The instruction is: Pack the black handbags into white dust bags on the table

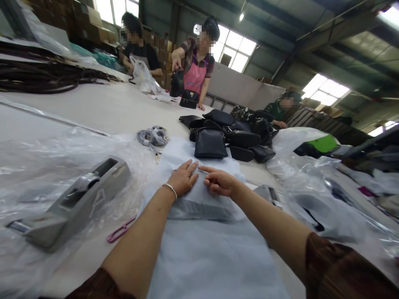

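Note:
Below me lies a bundle wrapped in white tissue paper (pixel 202 209), its contents hidden. My left hand (pixel 181 178), with a bracelet at the wrist, rests flat on the paper with the fingers stretched out. My right hand (pixel 220 181) touches the same paper from the other side; its index finger points out toward the left hand while the other fingers curl. I see nothing held in either hand. Just beyond the fingertips stands a small black bag (pixel 211 143), at the front of a pile of black bags (pixel 245 139).
A grey tape dispenser (pixel 77 203) sits on clear plastic at left, near a pink cutter-like tool (pixel 121 229). Grey straps (pixel 152 137) lie beyond. Another dispenser (pixel 268 195) and plastic bags (pixel 324 207) are at right. Across the table a co-worker (pixel 196 70) handles black bags.

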Demonstrator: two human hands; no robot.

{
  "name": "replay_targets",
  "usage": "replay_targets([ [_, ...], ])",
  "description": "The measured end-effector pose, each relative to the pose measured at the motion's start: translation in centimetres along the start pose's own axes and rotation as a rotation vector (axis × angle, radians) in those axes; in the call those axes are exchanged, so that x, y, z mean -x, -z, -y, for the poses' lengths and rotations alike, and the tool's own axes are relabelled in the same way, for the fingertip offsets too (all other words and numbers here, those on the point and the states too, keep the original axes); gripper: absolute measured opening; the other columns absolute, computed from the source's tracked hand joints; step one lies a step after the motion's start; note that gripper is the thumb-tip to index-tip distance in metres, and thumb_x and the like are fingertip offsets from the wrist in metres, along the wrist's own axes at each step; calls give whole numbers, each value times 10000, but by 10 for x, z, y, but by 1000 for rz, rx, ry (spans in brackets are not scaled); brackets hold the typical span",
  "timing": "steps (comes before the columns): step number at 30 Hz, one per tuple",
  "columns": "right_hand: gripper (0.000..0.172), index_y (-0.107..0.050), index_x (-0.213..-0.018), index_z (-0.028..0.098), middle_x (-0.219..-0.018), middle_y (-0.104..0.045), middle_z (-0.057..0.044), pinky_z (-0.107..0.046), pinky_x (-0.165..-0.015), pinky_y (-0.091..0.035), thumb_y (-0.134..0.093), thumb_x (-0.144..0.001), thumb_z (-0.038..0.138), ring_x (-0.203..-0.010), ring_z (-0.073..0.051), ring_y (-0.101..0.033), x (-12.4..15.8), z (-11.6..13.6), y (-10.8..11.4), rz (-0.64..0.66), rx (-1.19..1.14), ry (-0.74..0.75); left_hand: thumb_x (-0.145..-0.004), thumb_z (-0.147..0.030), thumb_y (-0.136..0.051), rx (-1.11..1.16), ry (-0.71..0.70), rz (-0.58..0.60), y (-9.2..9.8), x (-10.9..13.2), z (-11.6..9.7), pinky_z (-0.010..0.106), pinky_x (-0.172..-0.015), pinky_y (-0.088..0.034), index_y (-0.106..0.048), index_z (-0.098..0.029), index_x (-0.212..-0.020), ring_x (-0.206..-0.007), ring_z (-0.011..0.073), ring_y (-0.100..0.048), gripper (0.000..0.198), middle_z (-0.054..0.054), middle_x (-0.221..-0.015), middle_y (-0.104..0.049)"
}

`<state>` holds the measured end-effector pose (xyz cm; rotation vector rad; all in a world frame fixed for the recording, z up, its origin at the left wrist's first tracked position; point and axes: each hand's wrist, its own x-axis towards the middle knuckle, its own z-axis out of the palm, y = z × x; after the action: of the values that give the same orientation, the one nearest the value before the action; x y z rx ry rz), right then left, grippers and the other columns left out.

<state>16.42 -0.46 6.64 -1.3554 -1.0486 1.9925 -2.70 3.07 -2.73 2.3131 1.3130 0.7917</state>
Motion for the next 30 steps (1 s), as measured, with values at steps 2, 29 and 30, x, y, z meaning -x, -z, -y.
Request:
replay_targets([
  [2, 720, -348, -1505, 290, -605, -566, 92, -135, -371, -267, -507, -820, 138, -333, -47, -309, -8, 5, 2, 10, 2, -30, -1009, -475, -420, 13, -8, -14, -1, 0, 0, 480, -1193, -370, -406, -231, -1551, -1479, 286, -387, 595, 133, -1621, -376],
  [29, 757, -430, -1503, 275, -510, -520, 83, -196, -406, -262, -493, -769, 102, -354, -89, -364, -23, 16, -4, -241, 598, -3, -961, -304, -569, 140, -131, -130, -4, 0, 5, 553, -1218, -343, -672, -218, -1172, -1500, 334, -319, 250, 128, -1585, -346],
  [30, 737, -474, -1483, 258, -507, -528, 74, -209, -427, -310, -508, -765, 94, -377, -100, -409, -27, 19, -2, -302, 726, 38, -967, -316, -563, 141, -126, -123, -4, 0, 5, 554, -1221, -337, -675, -217, -1174, -1501, 337, -315, 255, 129, -1586, -341],
])
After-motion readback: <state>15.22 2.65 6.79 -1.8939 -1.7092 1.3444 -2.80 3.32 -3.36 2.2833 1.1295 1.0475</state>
